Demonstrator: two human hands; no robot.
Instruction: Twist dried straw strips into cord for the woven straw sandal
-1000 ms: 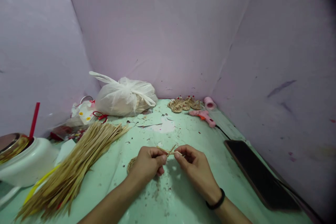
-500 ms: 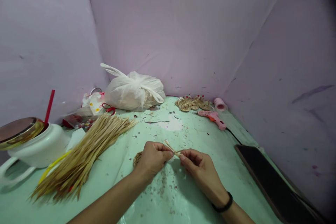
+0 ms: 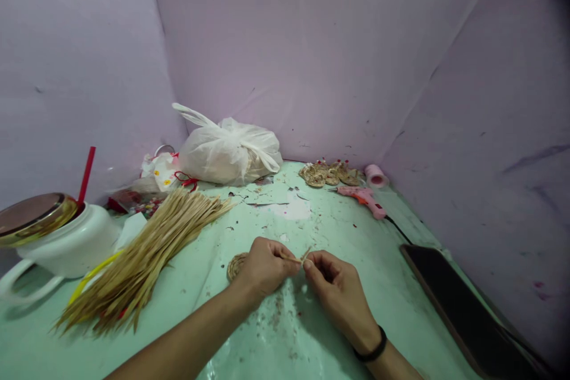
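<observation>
Head view — left hand (image 3: 269, 265) and right hand (image 3: 339, 288) pinch a straw strip (image 3: 292, 259) between them.

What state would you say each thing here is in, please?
Left hand, pinching thin strips
Right hand, pinching thin strips
Straw bundle, spread out
Bag, tied shut
Glue gun, lying on its side
Phone, flat, screen dark
Mug, upright, red stick inside
Coil, wound, partly hidden
Roll, on its side

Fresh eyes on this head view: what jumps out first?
Probably the left hand and right hand, pinching a thin straw-coloured strip between them at lower centre. Next, likely the big straw-coloured bundle fanned across the green table at left, and the knotted white plastic bag near the back wall.
</observation>
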